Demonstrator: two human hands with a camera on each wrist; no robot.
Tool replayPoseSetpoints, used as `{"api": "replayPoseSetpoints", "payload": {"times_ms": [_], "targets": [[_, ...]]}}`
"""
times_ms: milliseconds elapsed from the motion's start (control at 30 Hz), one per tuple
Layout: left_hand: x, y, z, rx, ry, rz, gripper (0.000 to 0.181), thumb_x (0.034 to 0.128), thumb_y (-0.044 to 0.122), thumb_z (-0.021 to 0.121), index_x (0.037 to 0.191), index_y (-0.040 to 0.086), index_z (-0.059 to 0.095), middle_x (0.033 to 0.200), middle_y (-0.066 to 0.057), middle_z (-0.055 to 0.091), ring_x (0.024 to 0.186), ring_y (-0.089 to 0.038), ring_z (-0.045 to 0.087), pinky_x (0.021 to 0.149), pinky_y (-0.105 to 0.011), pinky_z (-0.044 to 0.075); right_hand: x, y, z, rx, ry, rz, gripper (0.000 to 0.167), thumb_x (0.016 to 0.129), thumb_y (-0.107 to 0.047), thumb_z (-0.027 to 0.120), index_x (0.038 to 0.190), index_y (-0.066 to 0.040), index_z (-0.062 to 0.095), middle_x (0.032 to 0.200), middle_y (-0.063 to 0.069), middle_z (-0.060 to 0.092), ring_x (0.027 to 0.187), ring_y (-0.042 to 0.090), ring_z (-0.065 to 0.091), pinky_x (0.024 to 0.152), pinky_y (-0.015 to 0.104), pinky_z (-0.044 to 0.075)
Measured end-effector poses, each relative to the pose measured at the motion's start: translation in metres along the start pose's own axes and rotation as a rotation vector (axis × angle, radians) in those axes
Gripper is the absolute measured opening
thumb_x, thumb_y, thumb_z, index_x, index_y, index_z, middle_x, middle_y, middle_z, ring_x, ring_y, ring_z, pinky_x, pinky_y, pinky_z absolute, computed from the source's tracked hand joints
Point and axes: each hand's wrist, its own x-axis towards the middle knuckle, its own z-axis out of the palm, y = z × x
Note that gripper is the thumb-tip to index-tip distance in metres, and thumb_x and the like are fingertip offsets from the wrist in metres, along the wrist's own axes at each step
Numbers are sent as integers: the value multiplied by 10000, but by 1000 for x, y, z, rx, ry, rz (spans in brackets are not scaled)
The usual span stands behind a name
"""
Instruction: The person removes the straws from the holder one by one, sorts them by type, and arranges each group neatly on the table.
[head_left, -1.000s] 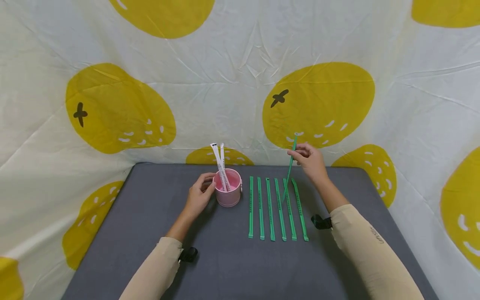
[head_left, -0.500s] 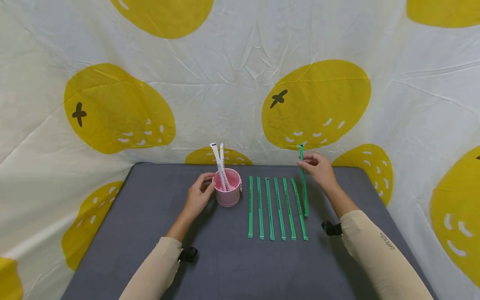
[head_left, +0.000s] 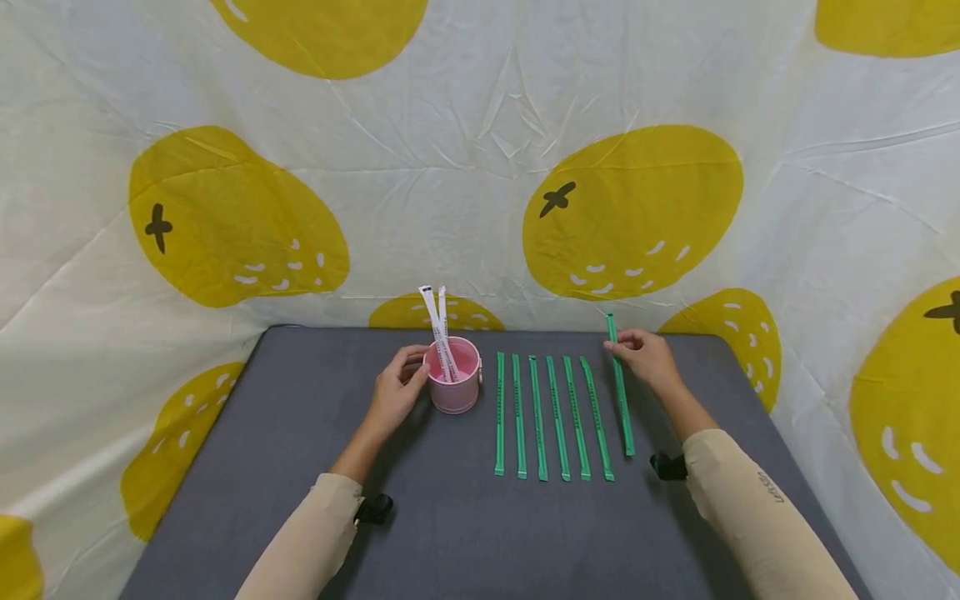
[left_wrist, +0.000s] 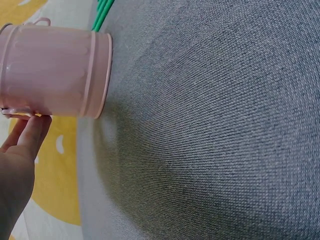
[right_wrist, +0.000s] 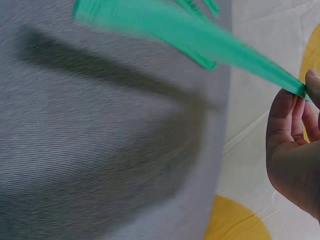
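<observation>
We note the right hand (head_left: 648,358) pinching a straw (head_left: 622,400), left hand (head_left: 396,393) holding the bucket (head_left: 454,397); laying-out seems underway, next requiring lowering.

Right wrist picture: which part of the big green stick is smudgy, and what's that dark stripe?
Right wrist view: the held green stick is blurriest away from the right hand, and the dark stripe on the table is probably its shadow; head view: that stick looks sharper.

Slim green printed stick (head_left: 621,392): raised, tilted. Round pink pail (head_left: 455,398): upright, left of it, two white sticks (head_left: 440,337) inside.
</observation>
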Motion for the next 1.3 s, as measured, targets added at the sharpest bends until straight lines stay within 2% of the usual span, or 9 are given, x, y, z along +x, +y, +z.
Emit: {"api": "replayPoseSetpoints", "payload": {"times_ms": [100, 200, 300, 367, 533, 700, 900, 1100, 1300], "targets": [[1, 1, -1, 15, 17, 6, 348, 1000, 97, 675, 1344, 76, 627, 1294, -223, 675, 1137, -424, 688, 1003, -564, 531, 2, 9, 3, 0, -1, 12, 532, 999, -433, 667, 1263, 29, 656, 1110, 208, 687, 876, 237, 629, 729, 295, 510], [1, 2, -1, 43, 28, 4, 329, 999, 105, 679, 1326, 118, 640, 1273, -175, 694, 1113, -366, 712, 972, -468, 568, 3, 17, 7, 6, 9, 23, 511, 996, -431, 674, 1233, 22, 667, 1055, 180, 697, 807, 190, 622, 691, 282, 508], [2, 2, -1, 57, 32, 3, 332, 1000, 87, 671, 1329, 117, 637, 1273, -178, 693, 1110, -352, 718, 944, -355, 579, 3, 25, 11, -8, 7, 43, 512, 996, -444, 670, 1226, 13, 668, 1037, 167, 693, 788, 169, 600, 673, 284, 495], [2, 3, 0, 55, 30, 2, 336, 999, 69, 666, 1332, 105, 634, 1276, -195, 689, 1111, -361, 716, 934, -323, 577, 2, 30, 14, -24, -1, 59, 522, 994, -455, 668, 1230, 11, 667, 1046, 164, 688, 794, 155, 583, 673, 285, 491], [2, 2, 1, 39, 24, 6, 344, 996, 51, 664, 1337, 87, 629, 1282, -220, 680, 1109, -400, 710, 959, -459, 573, 1, 40, 17, -7, -36, 77, 504, 997, -409, 680, 1235, 35, 655, 1066, 192, 707, 747, 157, 607, 656, 294, 516], [2, 0, 1, 30, 29, 17, 342, 998, 54, 663, 1338, 70, 631, 1279, -227, 682, 1106, -425, 704, 966, -572, 545, -4, 46, 19, 14, -76, 94, 460, 1007, -373, 674, 1212, 38, 643, 903, 125, 707, 665, 166, 597, 607, 317, 530], [1, -1, 1, 15, 22, 18, 334, 1001, 84, 671, 1331, 70, 629, 1281, -244, 673, 1128, -462, 684, 972, -602, 533, -6, 55, 25, 19, -99, 93, 429, 1011, -354, 673, 1211, 24, 643, 838, 72, 671, 596, 156, 586, 565, 313, 539], [1, 0, 1, 10, 5, 24, 351, 1014, 156, 669, 1349, 64, 615, 1303, -304, 639, 1146, -480, 674, 979, -608, 524, -6, 59, 29, 40, -155, 59, 373, 1019, -251, 670, 1221, 61, 637, 868, 112, 678, 625, 148, 601, 563, 299, 558], [0, 0, 1, 9, 7, 12, 363, 1016, 142, 664, 1359, 41, 605, 1305, -296, 641, 1153, -485, 669, 988, -586, 529, -7, 57, 29, 32, -174, 30, 355, 1015, -191, 669, 1221, 95, 630, 876, 140, 677, 660, 161, 593, 572, 293, 551]]}}
